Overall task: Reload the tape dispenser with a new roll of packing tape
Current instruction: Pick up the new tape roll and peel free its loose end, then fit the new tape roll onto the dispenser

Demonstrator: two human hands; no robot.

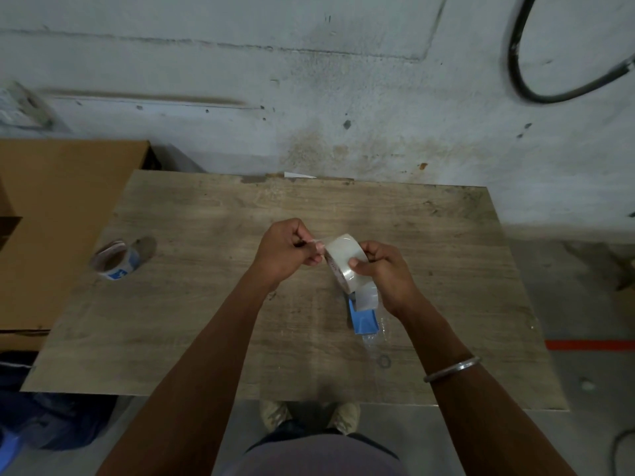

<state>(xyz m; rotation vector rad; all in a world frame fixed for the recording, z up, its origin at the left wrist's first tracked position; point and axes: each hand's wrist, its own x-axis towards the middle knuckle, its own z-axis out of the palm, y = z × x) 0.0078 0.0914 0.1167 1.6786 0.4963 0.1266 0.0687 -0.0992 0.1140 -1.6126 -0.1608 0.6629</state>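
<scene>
A roll of clear packing tape (343, 262) is held up over the middle of the wooden table (213, 304). My right hand (385, 273) grips the roll from its right side. Just left of the roll, my left hand (288, 250) pinches the tape's free end, a short clear strip stretched between hand and roll. Below the roll, the blue tape dispenser (362, 319) lies on the table, partly hidden by my right hand. An old tape core (115, 260) with blue print stands near the table's left edge.
A large cardboard box (58, 218) stands left of the table. A crumpled piece of clear film (376, 338) lies beside the dispenser. A black hose (536, 91) curves on the concrete floor at the far right. Dark bags (44, 413) sit at the lower left.
</scene>
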